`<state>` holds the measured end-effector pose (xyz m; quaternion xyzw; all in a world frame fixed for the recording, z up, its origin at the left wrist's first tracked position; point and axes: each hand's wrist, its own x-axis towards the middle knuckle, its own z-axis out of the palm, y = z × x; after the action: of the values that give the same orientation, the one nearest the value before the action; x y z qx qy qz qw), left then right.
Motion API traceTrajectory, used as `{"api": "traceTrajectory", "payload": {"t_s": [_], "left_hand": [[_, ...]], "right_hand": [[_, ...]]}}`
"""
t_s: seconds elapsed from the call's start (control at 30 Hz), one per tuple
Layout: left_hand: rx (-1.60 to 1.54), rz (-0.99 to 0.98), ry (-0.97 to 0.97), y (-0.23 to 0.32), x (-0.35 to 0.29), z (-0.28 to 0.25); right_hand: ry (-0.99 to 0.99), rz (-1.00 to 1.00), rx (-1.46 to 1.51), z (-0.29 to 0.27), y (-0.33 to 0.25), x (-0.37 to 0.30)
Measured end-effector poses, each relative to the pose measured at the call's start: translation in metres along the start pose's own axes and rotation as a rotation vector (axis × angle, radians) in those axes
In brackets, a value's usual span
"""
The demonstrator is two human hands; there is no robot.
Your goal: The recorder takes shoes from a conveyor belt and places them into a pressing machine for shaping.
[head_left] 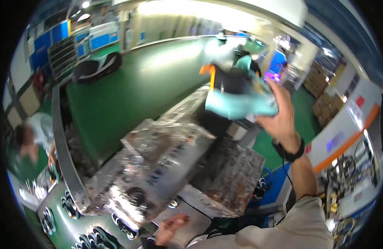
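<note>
Raised at the right, my right hand (280, 114) is closed around a shoe (233, 101), thumb below and fingers behind its end. Teal and black in colour, the shoe carries an orange strip at its far end, and motion blurs its outline. It is in the air near the edge of the green conveyor belt (116, 112). Low in the middle, my left hand (170, 229) holds nothing that I can see, its slightly bent fingers apart. A film-wrapped metal machine top (170, 162) stands between my hands and the belt.
A dark shoe (97, 67) lies on the belt's far left. Several shoes (94, 238) stand at the lower left, near another person (36, 133). A white machine panel with an orange stripe (345, 133) rises at the right, and cardboard boxes (324, 103) are stacked behind.
</note>
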<state>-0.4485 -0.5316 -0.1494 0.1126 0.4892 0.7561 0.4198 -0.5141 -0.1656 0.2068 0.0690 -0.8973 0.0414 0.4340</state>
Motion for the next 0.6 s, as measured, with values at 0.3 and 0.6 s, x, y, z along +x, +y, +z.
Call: {"api": "traceTrajectory", "payload": {"t_s": [0.3, 0.6], "left_hand": [[-0.529, -0.502, -1.127, 0.074, 0.078, 0.314], [-0.045, -0.284, -0.924, -0.089, 0.035, 0.537]], "right_hand": [[-0.097, 0.077, -0.210, -0.202, -0.014, -0.262], [0.562, 1.053, 0.810, -0.369, -0.068, -0.486]]}}
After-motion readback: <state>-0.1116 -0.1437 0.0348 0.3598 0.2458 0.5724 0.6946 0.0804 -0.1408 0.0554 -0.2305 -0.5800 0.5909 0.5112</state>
